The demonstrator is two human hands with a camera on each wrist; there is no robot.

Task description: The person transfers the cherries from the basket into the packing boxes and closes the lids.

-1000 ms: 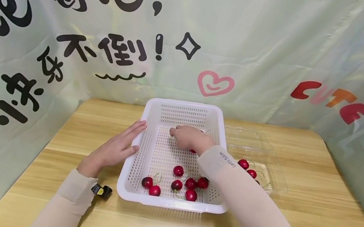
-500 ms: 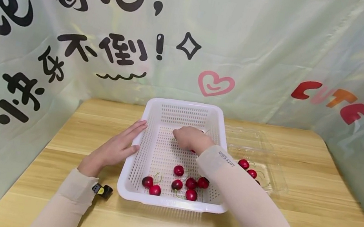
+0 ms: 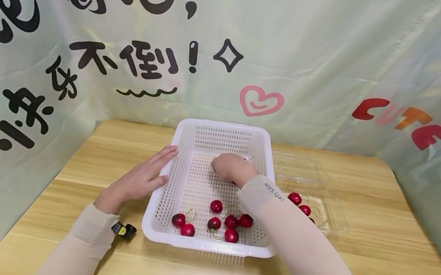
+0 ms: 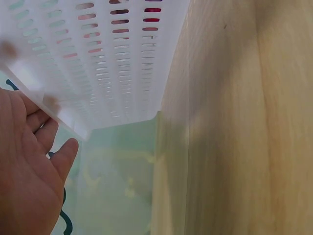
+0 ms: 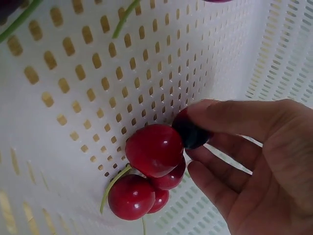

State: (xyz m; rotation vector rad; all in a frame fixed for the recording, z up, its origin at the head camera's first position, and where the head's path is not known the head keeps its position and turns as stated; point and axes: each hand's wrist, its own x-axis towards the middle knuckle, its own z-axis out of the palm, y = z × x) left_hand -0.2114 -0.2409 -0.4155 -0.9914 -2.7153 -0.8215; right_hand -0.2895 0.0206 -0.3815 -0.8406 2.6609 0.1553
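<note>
A white perforated basket (image 3: pixel 207 246) stands on the table with several cherries (image 3: pixel 232 236) near its front end. My left hand (image 3: pixel 140 178) rests with extended fingers against the basket's left rim; in the left wrist view the hand (image 4: pixel 34 161) lies along that rim. Inside the basket, towards the back, is my right hand (image 3: pixel 233 168). The right wrist view shows this hand (image 5: pixel 249 152) pinching a dark cherry (image 5: pixel 190 131) between thumb and fingers. Right beside it lie several red cherries (image 5: pixel 155 149) in a cluster against the perforated plastic.
To the right of the basket, a clear plastic container (image 3: pixel 336 209) holds several cherries (image 3: pixel 295 198), partly hidden by the right forearm. A small black object (image 3: pixel 127 232) lies by the left wrist. Behind the wooden table (image 3: pixel 391 261) hangs a printed cloth (image 3: pixel 320 52).
My right hand has shifted slightly to the right inside the basket. The left hand and the cherries near the front have stayed in place.
</note>
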